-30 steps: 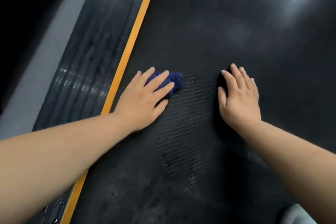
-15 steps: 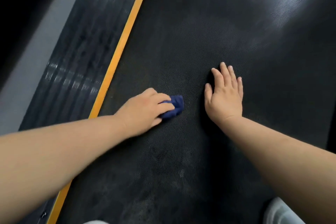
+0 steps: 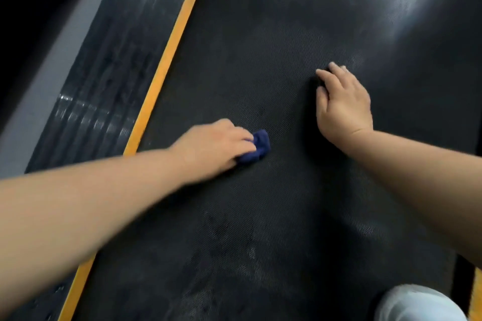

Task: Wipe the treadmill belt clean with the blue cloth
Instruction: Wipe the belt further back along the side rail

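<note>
Partly covered, blue cloth [image 3: 257, 148] beneath left grip [image 3: 215, 146]

Only one camera was used, worn on the person's head. It looked forward and down at the treadmill belt [image 3: 260, 34] from close up, so the belt filled most of the picture. Both bare arms reached in from the bottom corners. The left hand [image 3: 216, 148] sat near the middle, and the right hand [image 3: 344, 109] was a bit higher and to the right. The view was tipped, so the yellow strip [image 3: 169, 60] on the belt's left edge ran slanted, with the ribbed side rail [image 3: 104, 73] past it. A knee [image 3: 417, 305] in pale cloth peeked in at the bottom right.
</note>
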`<state>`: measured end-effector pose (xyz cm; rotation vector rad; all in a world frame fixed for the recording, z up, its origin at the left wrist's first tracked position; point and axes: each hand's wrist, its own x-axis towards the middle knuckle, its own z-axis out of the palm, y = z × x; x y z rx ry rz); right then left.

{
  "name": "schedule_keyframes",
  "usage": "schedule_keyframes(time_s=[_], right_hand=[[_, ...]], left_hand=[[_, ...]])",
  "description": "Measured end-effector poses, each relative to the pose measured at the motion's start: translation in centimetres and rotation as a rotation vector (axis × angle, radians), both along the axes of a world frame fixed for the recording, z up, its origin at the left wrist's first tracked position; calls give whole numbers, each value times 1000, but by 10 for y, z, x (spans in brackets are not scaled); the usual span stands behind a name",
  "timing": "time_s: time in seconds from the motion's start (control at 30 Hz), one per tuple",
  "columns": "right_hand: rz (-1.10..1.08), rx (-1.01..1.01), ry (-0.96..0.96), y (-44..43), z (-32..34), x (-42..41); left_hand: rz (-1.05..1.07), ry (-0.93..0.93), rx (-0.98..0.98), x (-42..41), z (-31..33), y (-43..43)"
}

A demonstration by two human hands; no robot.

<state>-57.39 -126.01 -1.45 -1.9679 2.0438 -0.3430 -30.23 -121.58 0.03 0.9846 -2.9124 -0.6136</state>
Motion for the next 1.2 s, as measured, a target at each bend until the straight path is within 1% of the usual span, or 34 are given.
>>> schedule_keyframes(time_s=[0.03,0.07,0.1,0.13,0.17,0.2,0.27,0.33,0.4,0.43,0.47,0.5,0.53,0.57,0.63,0.67,0.7,0.73,0.77,0.87,0.93,0.97,1.0,1.03,1.07,1.1,1.13,1.17,1.2], right_hand=[[56,11,44,1,-3,-3],[98,20,73,3,-6,-4],[112,31,86,5,-8,-2],[102,40,89,7,-10,-1],[83,44,86,8,-11,1],[61,48,77,9,-11,4],[28,61,51,7,-10,7],[17,77,37,7,-8,7],[27,85,40,6,-7,8],[30,86,38,6,-7,8],[31,85,34,6,-7,7],[31,80,29,5,-7,6],[34,74,23,4,-7,5],[42,68,18,4,-6,3],[69,58,10,2,-4,-2],[79,56,8,1,-3,-4],[82,57,6,1,-2,-6],[76,61,2,-1,-1,-7],[61,66,-4,-2,1,-8],[7,65,-36,-7,4,-10],[-15,61,-55,-10,4,-9],[-18,55,-54,-9,3,-10],[-16,44,-49,-8,1,-11],[-9,34,-46,-7,-1,-12],[-1,29,-48,-5,-2,-12],[6,30,-53,-4,-3,-11],[10,35,-57,-3,-3,-11],[8,39,-59,-3,-2,-12],[4,41,-58,-4,-1,-13]], left_hand=[[18,-42,-26,0,2,-20],[123,-66,-56,-1,3,-43],[271,-78,-86,-1,0,-63],[420,-67,-96,-4,-2,-75],[521,-35,-84,-10,-4,-74],[534,15,-82,-18,-6,-61],[425,127,-25,-28,-3,-14],[173,186,43,-24,-4,30],[-56,188,24,-13,-10,34],[-100,182,1,-11,-12,23],[-87,184,-32,-12,-12,9],[-18,202,-66,-18,-12,-7],[110,227,-98,-26,-9,-24],[275,242,-112,-33,-7,-42],[586,200,-67,-45,-4,-69],[669,180,-32,-51,-6,-71],[689,169,-5,-55,-8,-63],[638,169,15,-57,-10,-48],[526,191,25,-58,-10,-28],[84,193,59,-53,-7,31],[-90,154,27,-46,-5,25],[-118,147,-56,-46,-6,9],[-81,130,-146,-47,-7,-10],[36,93,-196,-47,-6,-29],[227,45,-202,-46,-5,-46],[441,25,-167,-45,-6,-58],[616,49,-99,-47,-8,-59],[711,103,-34,-52,-9,-50],[724,159,15,-59,-11,-33]])
